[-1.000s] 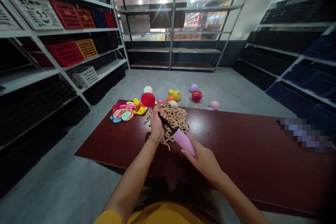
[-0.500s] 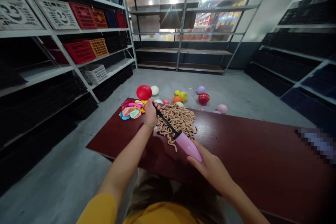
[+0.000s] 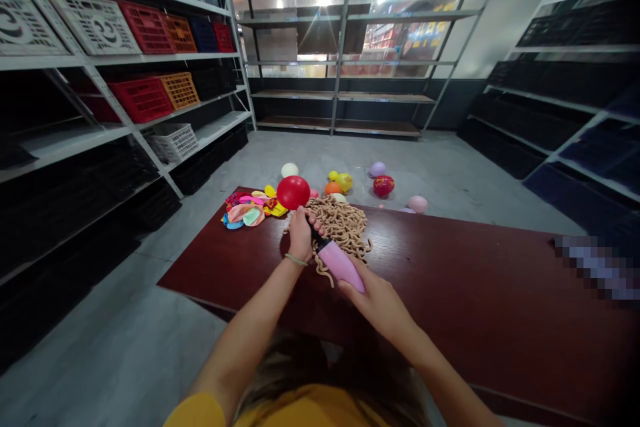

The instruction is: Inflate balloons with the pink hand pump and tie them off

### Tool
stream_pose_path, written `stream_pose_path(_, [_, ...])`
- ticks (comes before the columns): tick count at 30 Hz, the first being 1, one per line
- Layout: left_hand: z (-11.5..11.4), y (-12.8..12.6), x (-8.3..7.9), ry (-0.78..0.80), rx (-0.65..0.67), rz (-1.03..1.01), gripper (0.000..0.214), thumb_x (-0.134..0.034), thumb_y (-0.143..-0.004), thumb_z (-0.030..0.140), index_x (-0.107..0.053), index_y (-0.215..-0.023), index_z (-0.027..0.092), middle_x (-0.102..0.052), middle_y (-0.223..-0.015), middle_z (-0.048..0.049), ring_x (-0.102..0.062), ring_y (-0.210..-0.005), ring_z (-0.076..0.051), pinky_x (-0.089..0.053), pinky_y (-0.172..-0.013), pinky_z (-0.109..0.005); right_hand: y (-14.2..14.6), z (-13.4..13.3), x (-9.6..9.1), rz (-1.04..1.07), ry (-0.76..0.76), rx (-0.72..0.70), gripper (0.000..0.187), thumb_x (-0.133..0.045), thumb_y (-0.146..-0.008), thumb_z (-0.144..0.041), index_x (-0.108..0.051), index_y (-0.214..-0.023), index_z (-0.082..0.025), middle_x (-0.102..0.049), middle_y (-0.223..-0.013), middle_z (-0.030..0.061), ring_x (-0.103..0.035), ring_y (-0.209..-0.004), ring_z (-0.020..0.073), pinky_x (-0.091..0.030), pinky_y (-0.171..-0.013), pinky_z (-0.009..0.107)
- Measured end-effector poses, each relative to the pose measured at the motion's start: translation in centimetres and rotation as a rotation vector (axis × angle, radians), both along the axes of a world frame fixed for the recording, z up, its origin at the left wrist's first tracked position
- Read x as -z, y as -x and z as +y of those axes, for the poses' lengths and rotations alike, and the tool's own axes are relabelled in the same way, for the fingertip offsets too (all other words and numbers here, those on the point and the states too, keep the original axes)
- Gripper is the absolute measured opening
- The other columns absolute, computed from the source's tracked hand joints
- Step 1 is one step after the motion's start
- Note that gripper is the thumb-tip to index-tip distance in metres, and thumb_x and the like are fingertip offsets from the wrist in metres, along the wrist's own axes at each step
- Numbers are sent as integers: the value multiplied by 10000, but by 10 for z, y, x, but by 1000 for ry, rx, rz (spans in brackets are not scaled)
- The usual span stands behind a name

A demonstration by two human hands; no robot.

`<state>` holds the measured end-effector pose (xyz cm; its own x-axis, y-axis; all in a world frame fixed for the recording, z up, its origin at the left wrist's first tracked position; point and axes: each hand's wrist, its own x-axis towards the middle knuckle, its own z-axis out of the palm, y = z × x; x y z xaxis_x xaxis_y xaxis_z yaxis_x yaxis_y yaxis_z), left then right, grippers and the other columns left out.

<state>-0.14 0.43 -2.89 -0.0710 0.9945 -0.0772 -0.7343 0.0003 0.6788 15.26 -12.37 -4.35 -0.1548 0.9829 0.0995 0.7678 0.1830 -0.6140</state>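
Note:
A pink balloon pump [image 3: 341, 264] with a black rod lies slantwise between my hands over the table. My right hand [image 3: 376, 299] is wrapped round its pink body. Closed about the pump's black end is my left hand [image 3: 302, 235]. A partly inflated red balloon [image 3: 293, 193] stands just beyond the left fingers; its neck is hidden in that hand. Under and behind the pump is a heap of tan, worm-like strands [image 3: 344, 223]. Left of my left hand lies a pile of flat, coloured balloons [image 3: 250, 208].
The dark red table [image 3: 450, 280] stretches to the right, with a blurred-out object [image 3: 597, 267] at its far end. Inflated balloons, among them a patterned red one [image 3: 383, 185], lie on the floor behind. Shelves with crates [image 3: 143, 100] stand left; a metal rack [image 3: 340, 97] stands behind.
My hands have come closer together, and the pump's black rod has slid mostly out of sight. The red balloon has moved right and nearer with my left hand.

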Motion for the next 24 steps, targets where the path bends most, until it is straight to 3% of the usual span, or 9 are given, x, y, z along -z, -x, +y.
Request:
stream_pose_path(4, [21,29,-12,54,-69,33,217,-452,-953,260,-418,-744,211,-374,-528,80,-371,-378,-71,-311,-376,-185,-9,-17,2,-39,-48,-47,568,-546,-950,-431,-431,-1478,-258,-605,-1403,111,-651,-1188,332,-550,-935,443])
stream_pose_path(10, [49,69,-25,28,-170,22,232,-519,-922,288,-409,-732,212,-363,-538,85,-366,-380,-62,-310,-380,-177,-33,-31,0,-104,-30,-80,585,-549,-949,-455,-424,-1487,-261,-632,-1371,104,-664,-1169,313,-556,-940,432])
stream_pose_path(14, [36,54,-8,53,-184,-12,250,-540,-918,313,-403,-735,212,-365,-553,83,-370,-387,-64,-312,-379,-182,-27,-22,-1,-102,40,-57,573,-541,-945,-463,-462,-1465,-235,-613,-1394,110,-643,-1196,338,-536,-958,461])
stream_pose_path(19, [5,13,16,17,-71,31,248,-544,-920,337,-413,-749,214,-391,-564,76,-391,-401,-72,-343,-387,-190,-3,-3,0,-33,97,0,562,-556,-929,-476,-494,-1446,-264,-680,-1305,94,-675,-1143,337,-548,-915,435])
stream_pose_path(24, [10,6,14,52,-51,107,233,-539,-918,342,-434,-754,214,-405,-547,74,-393,-385,-79,-316,-364,-192,1,-3,4,5,97,17,611,-549,-930,-480,-439,-1495,-276,-614,-1397,83,-644,-1195,341,-531,-957,450])
